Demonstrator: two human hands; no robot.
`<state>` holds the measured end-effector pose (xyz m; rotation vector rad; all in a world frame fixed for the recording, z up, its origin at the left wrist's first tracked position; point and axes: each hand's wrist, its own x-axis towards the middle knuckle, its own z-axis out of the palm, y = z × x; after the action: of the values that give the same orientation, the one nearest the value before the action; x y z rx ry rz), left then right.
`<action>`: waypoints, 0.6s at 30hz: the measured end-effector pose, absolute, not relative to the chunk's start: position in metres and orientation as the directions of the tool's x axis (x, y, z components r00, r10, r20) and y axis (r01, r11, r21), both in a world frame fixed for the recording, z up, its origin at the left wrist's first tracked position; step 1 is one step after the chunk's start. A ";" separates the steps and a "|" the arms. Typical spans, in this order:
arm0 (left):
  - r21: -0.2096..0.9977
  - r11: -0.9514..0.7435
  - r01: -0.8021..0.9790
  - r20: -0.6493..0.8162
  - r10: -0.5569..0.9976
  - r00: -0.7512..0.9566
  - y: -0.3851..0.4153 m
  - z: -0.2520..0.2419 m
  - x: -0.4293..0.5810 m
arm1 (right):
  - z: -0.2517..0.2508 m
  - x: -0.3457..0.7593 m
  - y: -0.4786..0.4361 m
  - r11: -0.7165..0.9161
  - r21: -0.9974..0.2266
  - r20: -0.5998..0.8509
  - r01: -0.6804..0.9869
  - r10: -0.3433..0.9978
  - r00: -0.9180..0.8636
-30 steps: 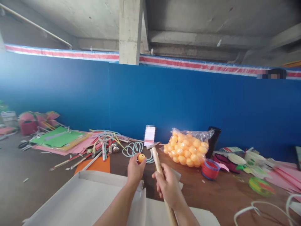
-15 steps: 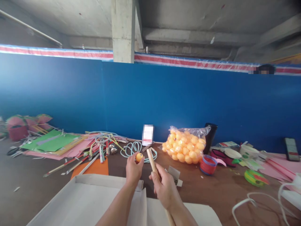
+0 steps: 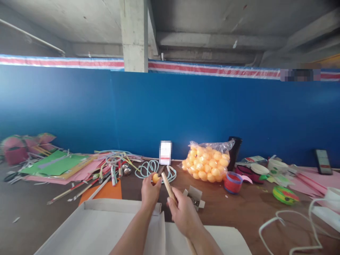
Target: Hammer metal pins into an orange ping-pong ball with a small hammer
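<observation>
An orange ping-pong ball (image 3: 156,178) is pinched in the fingers of my left hand (image 3: 150,192). My right hand (image 3: 182,211) is wrapped round the wooden handle of a hammer (image 3: 168,186), which slants up and left. The hammer's dark head lies against or just beside the ball; I cannot tell whether they touch. Just right of my right hand stands a small open cardboard box (image 3: 196,194) with small metallic pieces in it, too small to name. Coiled pale blue tubing (image 3: 150,168) lies behind both hands.
A clear bag of orange balls (image 3: 205,164) sits behind right, beside a black cylinder (image 3: 235,152) and a red tape-like roll (image 3: 233,183). A white cardboard tray (image 3: 119,226) lies under my forearms. Coloured paper (image 3: 58,164) and sticks are left; white cable (image 3: 281,216) is right.
The hammer has moved left and slightly down, bringing its head to the ball. My left hand stays nearly in place with the ball. The view has shifted slightly.
</observation>
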<state>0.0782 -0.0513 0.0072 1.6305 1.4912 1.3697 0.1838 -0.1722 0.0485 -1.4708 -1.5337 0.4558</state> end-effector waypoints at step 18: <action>0.873 -0.253 0.416 0.323 0.941 -0.105 -0.053 0.009 0.079 | 0.056 0.177 -0.180 0.232 -0.774 0.396 0.588 0.903 0.165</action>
<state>0.0785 -0.0531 0.0094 1.6630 1.4917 1.3478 0.1773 -0.1799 0.0556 -1.4598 -1.5270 0.4049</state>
